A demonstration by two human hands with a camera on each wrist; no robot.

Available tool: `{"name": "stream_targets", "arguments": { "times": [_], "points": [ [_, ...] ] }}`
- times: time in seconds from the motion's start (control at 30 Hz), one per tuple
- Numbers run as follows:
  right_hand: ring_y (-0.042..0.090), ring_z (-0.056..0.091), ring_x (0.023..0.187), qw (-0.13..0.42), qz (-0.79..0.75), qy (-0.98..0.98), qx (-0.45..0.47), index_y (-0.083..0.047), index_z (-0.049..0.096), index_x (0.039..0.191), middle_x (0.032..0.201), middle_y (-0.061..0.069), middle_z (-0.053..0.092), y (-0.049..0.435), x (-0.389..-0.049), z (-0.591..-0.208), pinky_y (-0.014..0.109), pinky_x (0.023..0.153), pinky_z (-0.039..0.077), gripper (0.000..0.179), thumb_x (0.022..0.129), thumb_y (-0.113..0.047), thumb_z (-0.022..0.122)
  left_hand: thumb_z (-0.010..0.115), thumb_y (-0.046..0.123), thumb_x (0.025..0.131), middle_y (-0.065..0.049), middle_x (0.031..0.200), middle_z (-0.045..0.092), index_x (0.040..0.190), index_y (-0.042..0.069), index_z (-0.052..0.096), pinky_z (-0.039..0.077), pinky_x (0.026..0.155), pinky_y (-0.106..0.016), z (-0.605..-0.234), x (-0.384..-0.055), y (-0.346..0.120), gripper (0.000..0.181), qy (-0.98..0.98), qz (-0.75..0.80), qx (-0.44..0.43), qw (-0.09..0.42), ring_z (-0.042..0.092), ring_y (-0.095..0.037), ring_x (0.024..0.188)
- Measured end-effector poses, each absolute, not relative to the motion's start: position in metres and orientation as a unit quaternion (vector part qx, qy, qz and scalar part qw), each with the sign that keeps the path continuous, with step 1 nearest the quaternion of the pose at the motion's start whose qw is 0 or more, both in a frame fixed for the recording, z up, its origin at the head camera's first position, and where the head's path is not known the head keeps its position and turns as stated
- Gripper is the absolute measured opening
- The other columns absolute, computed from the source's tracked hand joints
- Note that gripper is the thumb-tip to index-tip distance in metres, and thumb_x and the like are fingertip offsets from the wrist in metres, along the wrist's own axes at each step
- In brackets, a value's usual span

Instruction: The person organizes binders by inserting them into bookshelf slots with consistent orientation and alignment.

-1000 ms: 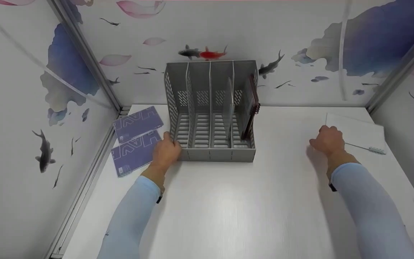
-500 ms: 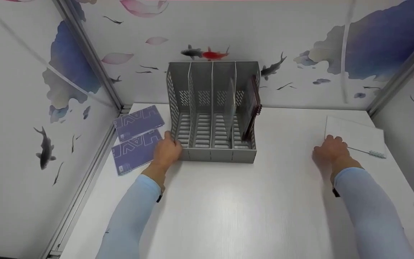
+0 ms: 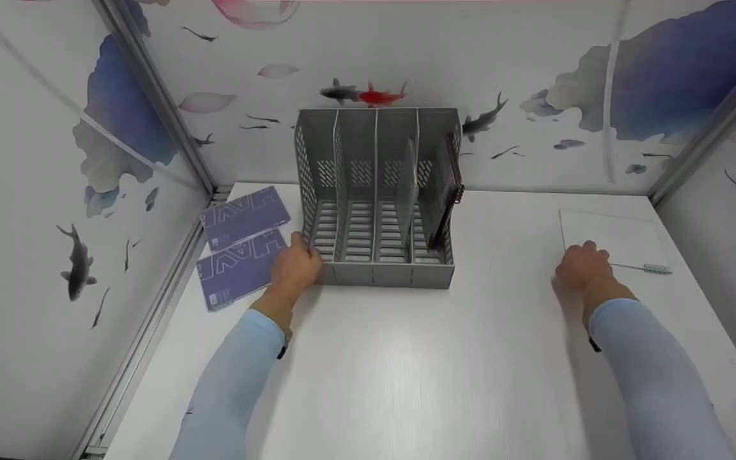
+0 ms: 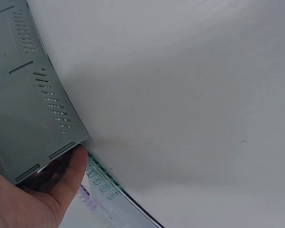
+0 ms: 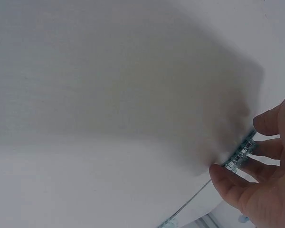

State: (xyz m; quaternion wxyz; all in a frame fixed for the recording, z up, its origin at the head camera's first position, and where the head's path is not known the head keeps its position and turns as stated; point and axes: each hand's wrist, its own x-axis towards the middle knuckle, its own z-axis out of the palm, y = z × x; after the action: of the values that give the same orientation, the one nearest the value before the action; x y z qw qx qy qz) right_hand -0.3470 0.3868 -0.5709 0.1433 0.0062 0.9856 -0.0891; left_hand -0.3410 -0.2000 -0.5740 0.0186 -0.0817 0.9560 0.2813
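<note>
My left hand (image 3: 296,265) grips the near left corner of a grey slotted file organizer (image 3: 387,276). In the left wrist view the thumb lies along the bottom edge of the organizer (image 4: 28,109), the other fingers partly hidden behind it. At the right, my right hand (image 3: 585,265) holds the near edge of a white spiral notebook (image 3: 630,236) on the table. The right wrist view shows its fingers bent about the coil binding (image 5: 240,154). Inside the organizer, a dark maroon spiral notebook (image 3: 448,185) stands in the rightmost slot, and a pale thin notebook (image 3: 406,191) stands near the divider beside it.
Two purple-blue notebooks (image 3: 243,271) lie overlapping on the white table (image 3: 419,370), left of the organizer. Patterned walls with metal corner rails (image 3: 151,96) enclose the back and sides. The organizer stands near the back wall.
The white notebook has slid left and turned a little under my right hand, which first came slightly nearer. My left hand and the organizer stay in place; the view shifted slightly.
</note>
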Motion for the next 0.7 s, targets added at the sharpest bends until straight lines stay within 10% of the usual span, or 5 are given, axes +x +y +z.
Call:
{"name": "stream_targets", "arguments": {
  "times": [0.7],
  "points": [
    [0.04,0.058,0.085,0.127,-0.107,0.986,-0.01,0.026,0.062,0.118,0.107,0.04,0.063,0.364,-0.358,-0.565,0.061,0.086,0.057,0.04,0.102,-0.008,0.05,0.045,0.033,0.112,-0.032,0.147,0.069,0.169,0.002,0.036,0.055,0.114,-0.063,-0.572,-0.343,-0.199,0.065,0.951,0.293,-0.095,0.031,0.071,-0.053,0.133]
  ]
}}
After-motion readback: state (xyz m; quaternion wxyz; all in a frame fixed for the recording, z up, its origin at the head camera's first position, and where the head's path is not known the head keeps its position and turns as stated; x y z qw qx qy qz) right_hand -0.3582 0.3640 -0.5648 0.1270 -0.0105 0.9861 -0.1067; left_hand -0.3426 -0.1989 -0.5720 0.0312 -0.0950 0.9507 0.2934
